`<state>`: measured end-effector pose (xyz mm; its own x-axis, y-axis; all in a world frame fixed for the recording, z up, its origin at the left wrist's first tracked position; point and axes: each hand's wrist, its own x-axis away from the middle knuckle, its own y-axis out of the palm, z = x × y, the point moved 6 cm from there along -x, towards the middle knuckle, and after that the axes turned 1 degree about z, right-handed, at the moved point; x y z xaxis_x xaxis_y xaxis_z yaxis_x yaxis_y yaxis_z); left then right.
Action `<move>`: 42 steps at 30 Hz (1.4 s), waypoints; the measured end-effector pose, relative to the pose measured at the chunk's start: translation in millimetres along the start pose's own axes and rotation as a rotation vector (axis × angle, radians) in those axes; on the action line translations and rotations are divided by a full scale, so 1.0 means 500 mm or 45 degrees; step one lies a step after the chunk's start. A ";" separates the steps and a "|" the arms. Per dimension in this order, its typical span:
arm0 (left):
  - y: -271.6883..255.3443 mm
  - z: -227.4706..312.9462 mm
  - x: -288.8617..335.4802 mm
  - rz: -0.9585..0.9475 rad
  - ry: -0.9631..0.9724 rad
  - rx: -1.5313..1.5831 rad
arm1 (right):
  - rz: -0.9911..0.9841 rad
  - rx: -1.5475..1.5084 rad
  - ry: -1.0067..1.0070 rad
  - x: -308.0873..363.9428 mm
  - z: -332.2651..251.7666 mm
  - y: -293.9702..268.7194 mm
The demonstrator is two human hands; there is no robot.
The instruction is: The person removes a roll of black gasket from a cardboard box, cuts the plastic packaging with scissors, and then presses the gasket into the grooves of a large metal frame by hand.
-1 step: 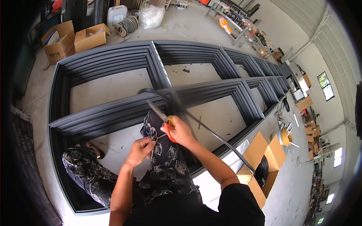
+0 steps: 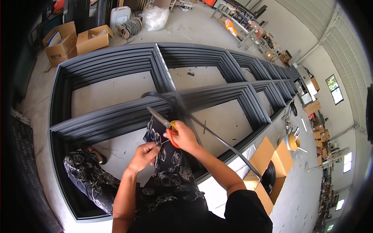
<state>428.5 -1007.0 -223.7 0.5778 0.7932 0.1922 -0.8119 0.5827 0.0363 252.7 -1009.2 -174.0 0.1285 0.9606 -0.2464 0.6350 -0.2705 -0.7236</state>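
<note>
1. Scissors with grey metal blades and orange and yellow handles (image 2: 166,123) are in the bare right hand (image 2: 185,138), above the person's black trousers with white floral print (image 2: 173,169).
2. The right fingers are wrapped around the handles; the blades point forward and to the left, toward the frames.
3. The bare left hand (image 2: 143,156) is just beside the scissors, over the trousers, its fingers curled in and its thumb against them; I cannot tell whether they pinch anything.
4. Long, flexible black strip (image 2: 234,148) lies over the dark grey, stacked metal frames (image 2: 105,113), with a curved end beyond the blades.
5. From there it runs to the right, past the right forearm, into an open brown cardboard box (image 2: 284,159).
6. Inside that box sits a round black coil (image 2: 269,178).
</note>
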 end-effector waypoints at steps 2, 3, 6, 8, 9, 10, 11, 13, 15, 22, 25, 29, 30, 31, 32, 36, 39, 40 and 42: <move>0.023 0.054 0.033 -0.333 -0.028 0.272 | 0.078 0.031 -0.155 0.007 -0.020 0.004; 0.043 0.071 0.051 -0.467 -0.025 0.254 | 0.057 0.064 -0.152 0.008 -0.018 0.008; 0.137 0.091 0.140 -1.028 0.164 0.082 | -0.227 -0.029 -0.054 0.032 -0.022 0.023; 0.162 0.067 0.198 -1.275 0.226 0.023 | -0.343 -0.107 -0.098 0.061 -0.048 0.050; 0.161 0.046 0.219 -1.352 0.118 0.048 | -0.331 -0.127 -0.130 0.077 -0.070 0.048; 0.157 0.035 0.238 -1.414 0.018 0.161 | -0.359 -0.214 -0.108 0.093 -0.066 0.045; 0.159 0.025 0.254 -1.476 -0.067 0.149 | -0.387 -0.303 -0.089 0.100 -0.063 0.044; 0.161 -0.003 0.251 -1.423 -0.114 -0.091 | -0.367 -0.358 0.057 0.101 -0.060 0.039; 0.153 -0.042 0.234 -1.165 0.012 -0.476 | -0.316 -0.250 0.174 0.093 -0.051 0.029; 0.083 0.006 0.155 -0.537 0.174 -0.705 | -0.065 0.203 0.012 0.032 -0.081 0.077; 0.046 0.044 0.144 -0.234 0.206 -0.787 | -0.024 -0.070 -0.049 0.027 -0.053 0.080; 0.003 0.106 0.149 0.255 0.554 -0.680 | -0.495 -1.169 0.643 0.042 -0.029 0.064; 0.015 0.096 0.149 0.112 0.578 -0.453 | -0.583 -1.255 0.615 0.057 -0.043 0.044; 0.022 0.087 0.156 -0.023 0.594 -0.232 | -0.683 -1.283 0.449 0.080 -0.085 0.015; 0.043 0.060 0.166 -0.205 0.308 -0.019 | -0.862 -1.541 0.325 0.119 -0.117 0.005; 0.103 -0.060 0.230 -0.687 -0.297 0.248 | -1.237 -0.908 0.016 0.255 -0.171 -0.073; 0.147 -0.088 0.249 -1.155 -0.494 0.224 | -1.259 -0.926 0.436 0.338 -0.075 -0.058; 0.157 -0.085 0.235 -1.100 -0.462 0.101 | -1.176 -0.895 0.404 0.334 -0.055 -0.054; 0.160 -0.080 0.216 -0.846 -0.403 -0.137 | -0.979 -0.842 0.470 0.327 -0.020 -0.041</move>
<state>429.0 -867.7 -239.3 0.8793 0.1884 0.4374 -0.2780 0.9488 0.1501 268.4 -845.7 -192.9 -0.3288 0.8480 0.4156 0.9149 0.3952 -0.0825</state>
